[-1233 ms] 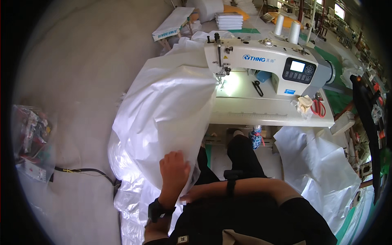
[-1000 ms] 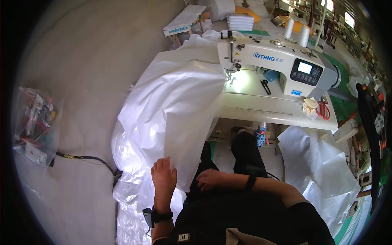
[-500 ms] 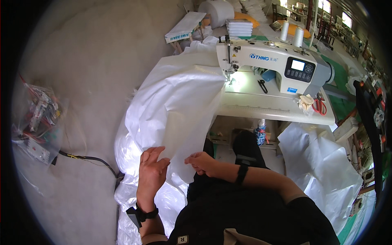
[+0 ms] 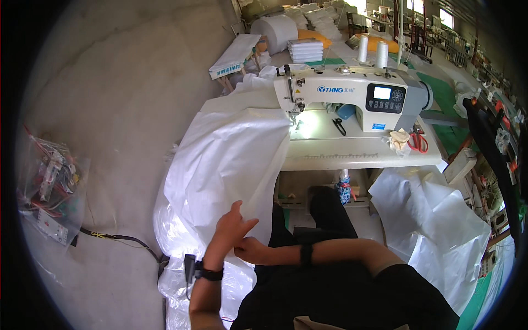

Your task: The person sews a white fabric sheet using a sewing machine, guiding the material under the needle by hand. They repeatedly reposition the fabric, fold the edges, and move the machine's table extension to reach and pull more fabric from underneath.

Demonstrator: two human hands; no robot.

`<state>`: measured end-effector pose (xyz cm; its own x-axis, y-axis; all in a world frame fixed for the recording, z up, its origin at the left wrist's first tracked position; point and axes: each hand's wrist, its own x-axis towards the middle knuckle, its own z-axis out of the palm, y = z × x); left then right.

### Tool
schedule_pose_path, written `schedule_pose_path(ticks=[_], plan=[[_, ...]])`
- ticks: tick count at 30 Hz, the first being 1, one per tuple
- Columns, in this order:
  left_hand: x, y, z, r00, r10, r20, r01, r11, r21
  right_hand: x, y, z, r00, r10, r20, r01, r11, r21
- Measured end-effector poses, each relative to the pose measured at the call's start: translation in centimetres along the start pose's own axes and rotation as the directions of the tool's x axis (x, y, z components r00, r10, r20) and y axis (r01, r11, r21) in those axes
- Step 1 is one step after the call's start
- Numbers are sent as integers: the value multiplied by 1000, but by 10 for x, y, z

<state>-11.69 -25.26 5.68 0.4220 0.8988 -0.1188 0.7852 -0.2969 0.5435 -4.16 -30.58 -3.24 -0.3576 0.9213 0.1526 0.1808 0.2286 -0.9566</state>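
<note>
Ahead of both hands, one white sheet [image 4: 231,159] runs its long axis up to the single sewing machine [image 4: 352,96], its near edge at the fingers. The left hand [image 4: 231,228] pinches that edge, closest to it; the right hand [image 4: 254,250], just beside, seems closed underneath, grip unclear. Two thread cones [image 4: 371,52] stand beyond.

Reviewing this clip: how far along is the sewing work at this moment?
Done: part of the white plastic sheet already lies on the sewing machine table, one edge reaching the needle. In hand: the left hand and right hand meet at the sheet's lower edge. Left: much of the sheet is heaped on the floor, and more white sheeting lies to the right.
</note>
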Motion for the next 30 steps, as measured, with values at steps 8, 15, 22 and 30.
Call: schedule_pose_path(ticks=[8, 15, 22, 30], plan=[[3, -14, 49, 924, 325, -204, -213, 877, 431, -40, 20, -78, 947, 320, 36, -285, 885, -368], [5, -20, 60, 903, 424, -64, -329, 781, 531, -14, 84, -53, 999, 48, -1, -48, 998, -35], [9, -8, 9, 833, 551, -51, -428, 699, 573, -33, -2, -43, 966, -125, 228, 107, 990, 88], [17, -29, 20, 837, 540, -87, -532, 841, 100, -49, -9, -22, 821, -152, 551, 241, 966, -93]])
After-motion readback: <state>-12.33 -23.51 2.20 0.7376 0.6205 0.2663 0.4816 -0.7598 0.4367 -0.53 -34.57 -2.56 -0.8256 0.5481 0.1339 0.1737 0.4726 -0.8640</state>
